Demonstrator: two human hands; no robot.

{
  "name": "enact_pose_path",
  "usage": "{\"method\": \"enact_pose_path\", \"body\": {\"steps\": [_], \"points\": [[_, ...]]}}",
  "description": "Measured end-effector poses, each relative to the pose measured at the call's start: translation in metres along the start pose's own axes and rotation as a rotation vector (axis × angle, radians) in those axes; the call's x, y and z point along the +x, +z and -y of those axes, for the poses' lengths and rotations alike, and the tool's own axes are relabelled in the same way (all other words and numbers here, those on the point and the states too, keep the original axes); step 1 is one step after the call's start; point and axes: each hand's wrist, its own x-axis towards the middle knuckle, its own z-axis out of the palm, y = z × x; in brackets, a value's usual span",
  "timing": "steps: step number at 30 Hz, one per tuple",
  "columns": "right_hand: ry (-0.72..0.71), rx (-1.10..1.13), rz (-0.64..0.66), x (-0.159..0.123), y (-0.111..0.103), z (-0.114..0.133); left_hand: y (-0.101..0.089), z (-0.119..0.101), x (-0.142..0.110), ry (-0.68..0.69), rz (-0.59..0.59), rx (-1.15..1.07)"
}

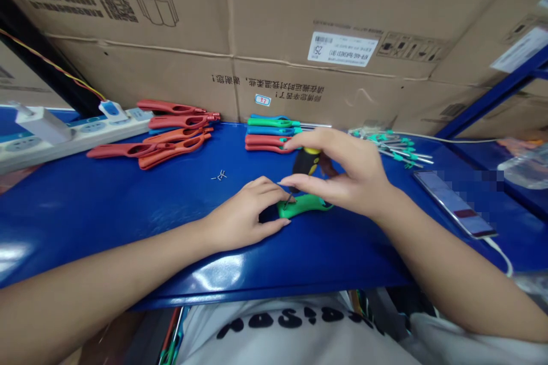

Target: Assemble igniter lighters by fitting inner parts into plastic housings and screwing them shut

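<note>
On the blue tabletop lies a green plastic lighter handle [306,205], its left end between the thumb and fingers of my left hand [252,211]. My right hand [346,168] grips a black and yellow screwdriver [307,162], tilted, with its shaft pointing down at the left end of the green handle. Whether the tip sits in a screw is too small to tell. A few small screws [220,175] are scattered to the left, beyond my left hand. Behind my right hand, several handles with metal tubes [274,131] lie side by side in green, blue and red.
Red and orange handle shells [175,131] are piled at the back left, by a white power strip [85,131]. Metal tubes with green parts [394,145] lie at the back right. A phone [456,202] with a cable rests at right. A large cardboard box [180,63] stands behind.
</note>
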Motion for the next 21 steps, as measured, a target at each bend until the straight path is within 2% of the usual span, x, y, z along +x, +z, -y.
{"method": "enact_pose_path", "body": {"steps": [2, 7, 11, 13, 15, 16, 18, 21], "points": [[-0.010, -0.068, -0.049, -0.0002, 0.0006, -0.0010, 0.0003, 0.0003, -0.0002, -0.006, 0.006, -0.004], [0.086, 0.247, 0.031, 0.0016, 0.0017, 0.0010, 0.0000, -0.0004, 0.0002, -0.012, 0.004, 0.001], [-0.012, 0.010, -0.045, 0.0020, -0.0026, -0.0020, -0.0010, -0.0016, 0.0010, -0.012, 0.000, 0.014], [-0.007, 0.077, 0.041, 0.0026, -0.0047, -0.0030, -0.0014, -0.0022, 0.0013, -0.011, 0.000, 0.009], [0.047, 0.255, 0.146, 0.0033, -0.0047, -0.0026, -0.0015, -0.0025, 0.0013, -0.014, 0.002, 0.009], [0.070, 0.307, 0.153, 0.0036, -0.0036, -0.0020, -0.0013, -0.0025, 0.0012, -0.015, 0.002, 0.011], [0.077, 0.244, 0.075, 0.0037, -0.0004, -0.0004, -0.0008, -0.0022, 0.0009, -0.013, 0.000, 0.018], [0.043, -0.016, -0.087, 0.0037, 0.0038, 0.0027, -0.0001, -0.0014, 0.0008, -0.005, -0.008, 0.026]]}}
